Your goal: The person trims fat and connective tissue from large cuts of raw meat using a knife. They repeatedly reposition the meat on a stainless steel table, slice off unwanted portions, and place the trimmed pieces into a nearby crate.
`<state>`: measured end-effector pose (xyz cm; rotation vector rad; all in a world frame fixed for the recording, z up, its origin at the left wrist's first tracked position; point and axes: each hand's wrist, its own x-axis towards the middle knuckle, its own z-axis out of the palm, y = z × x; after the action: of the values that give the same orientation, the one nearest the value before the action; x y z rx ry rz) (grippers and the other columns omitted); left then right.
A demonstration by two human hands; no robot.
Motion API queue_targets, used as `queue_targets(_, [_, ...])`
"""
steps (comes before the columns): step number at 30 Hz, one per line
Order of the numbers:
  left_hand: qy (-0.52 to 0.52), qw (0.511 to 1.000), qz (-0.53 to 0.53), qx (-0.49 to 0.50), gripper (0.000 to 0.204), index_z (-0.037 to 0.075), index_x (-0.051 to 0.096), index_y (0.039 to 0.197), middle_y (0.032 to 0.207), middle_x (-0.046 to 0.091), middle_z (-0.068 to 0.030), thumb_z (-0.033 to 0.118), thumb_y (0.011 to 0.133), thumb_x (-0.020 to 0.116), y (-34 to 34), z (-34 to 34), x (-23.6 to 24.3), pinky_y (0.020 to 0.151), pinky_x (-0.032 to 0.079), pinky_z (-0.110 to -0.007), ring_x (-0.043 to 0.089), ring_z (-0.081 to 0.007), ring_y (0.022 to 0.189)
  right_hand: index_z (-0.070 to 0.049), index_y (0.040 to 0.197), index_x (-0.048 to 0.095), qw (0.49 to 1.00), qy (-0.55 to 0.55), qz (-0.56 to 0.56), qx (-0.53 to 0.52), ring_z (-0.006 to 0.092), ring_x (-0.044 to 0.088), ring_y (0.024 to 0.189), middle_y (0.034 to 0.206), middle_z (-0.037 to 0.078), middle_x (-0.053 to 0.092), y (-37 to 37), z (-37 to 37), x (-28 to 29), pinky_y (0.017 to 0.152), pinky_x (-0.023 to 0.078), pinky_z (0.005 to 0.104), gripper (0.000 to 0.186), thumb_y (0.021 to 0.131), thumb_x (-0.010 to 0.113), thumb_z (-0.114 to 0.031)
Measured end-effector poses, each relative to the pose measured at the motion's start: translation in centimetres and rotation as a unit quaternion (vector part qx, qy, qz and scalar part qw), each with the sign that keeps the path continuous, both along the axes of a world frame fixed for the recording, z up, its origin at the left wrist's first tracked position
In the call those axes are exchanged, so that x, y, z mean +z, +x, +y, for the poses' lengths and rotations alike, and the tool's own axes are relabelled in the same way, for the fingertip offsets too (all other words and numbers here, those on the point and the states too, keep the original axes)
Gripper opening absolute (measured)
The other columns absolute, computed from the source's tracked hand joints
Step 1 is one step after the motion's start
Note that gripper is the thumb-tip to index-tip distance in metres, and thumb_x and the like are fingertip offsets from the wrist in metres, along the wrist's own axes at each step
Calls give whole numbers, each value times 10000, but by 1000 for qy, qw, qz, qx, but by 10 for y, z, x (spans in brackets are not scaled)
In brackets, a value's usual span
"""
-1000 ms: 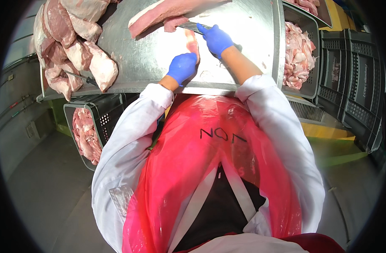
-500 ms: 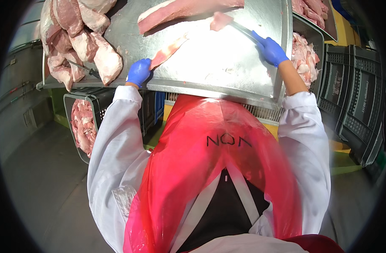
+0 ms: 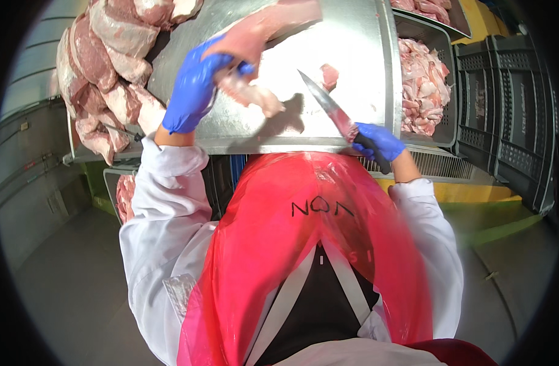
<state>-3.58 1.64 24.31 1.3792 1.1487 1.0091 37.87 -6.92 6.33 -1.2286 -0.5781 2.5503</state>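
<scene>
Raised above the metal table (image 3: 359,36), my left hand (image 3: 191,88) in a blue glove is closed around a pale, fatty strip of meat (image 3: 252,94), which dangles from the fingers. My right hand (image 3: 377,143), also gloved in blue, grips a knife (image 3: 337,116) by its black handle near the table's front edge. The blade points up and to the left, with a reddish smear on it. A small pink scrap of meat (image 3: 329,76) lies just beyond the blade. Behind my left hand rests a long piece of meat (image 3: 270,23), partly covered by the fingers.
Large cuts of meat (image 3: 118,36) are piled at the table's left, a second knife (image 3: 132,133) among them. A crate of trimmings (image 3: 423,85) stands at the right, a tray of meat (image 3: 429,9) behind it. Dark crates (image 3: 499,110) stand farther right; another crate (image 3: 111,183) sits lower left.
My left hand has lifted the strip up off the table, towards the long piece. My right hand has drawn the knife back towards me, leaving the small scrap on the table.
</scene>
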Motion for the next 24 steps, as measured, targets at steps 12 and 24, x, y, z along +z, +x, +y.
queue_targets(12, [209, 956, 180, 102, 223, -37, 631, 1098, 1069, 679, -138, 155, 985, 611, 164, 94, -103, 806, 533, -339, 641, -164, 936, -64, 1112, 572, 973, 78, 13, -216, 150, 536, 520, 793, 76, 632, 50, -40, 7, 475, 453, 277, 328, 1037, 503, -376])
queue_targets(24, [79, 895, 435, 62, 294, 100, 610, 979, 933, 610, -123, 67, 708, 720, 65, -10, -234, 753, 505, -451, 575, -357, 918, -64, 1102, 577, 917, 245, -145, -280, 147, 570, 495, 729, 96, 633, 16, 83, -15, 447, 494, 281, 246, 1052, 488, -288])
